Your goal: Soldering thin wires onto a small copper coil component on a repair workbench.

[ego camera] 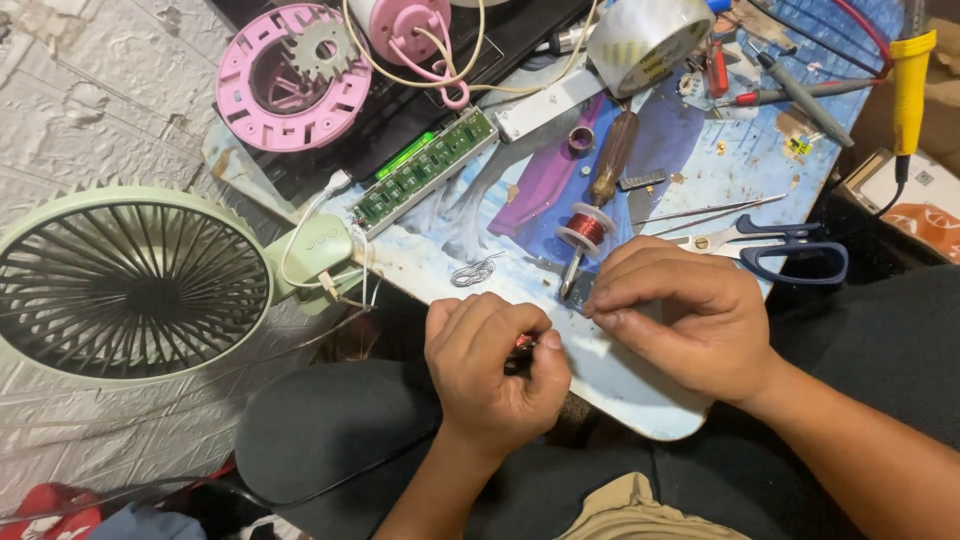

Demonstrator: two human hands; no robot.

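Copper wire, basically: the left hand [495,365] was curled shut around some small reddish part [524,343], pinched between thumb and fingers just off the near edge of the work board [640,385], and most of that part was hidden so its exact kind couldn't be told. The right hand [685,320] sat just beside it with its fingertips [600,312] pinched together, as if on a very fine strand, though no strand could actually be made out between the 2 hands. A spool of copper wire [587,229] stood on the board right behind the right hand, next to a wooden-handled screwdriver [610,165]. Judging from that, the work looked like it was mid-way at best: the green fan [130,282] was lying off to the left with its white leads [300,250] running to a green circuit board [425,168] that sat loose on the board, the pink fan housing [292,78] was open with a gear in it, and nothing looked reassembled. Blue-handled scissors [770,245], tweezers [710,212] and a yellow soldering iron [910,80] were lying untouched, so any soldering and closing up seemed still ahead.
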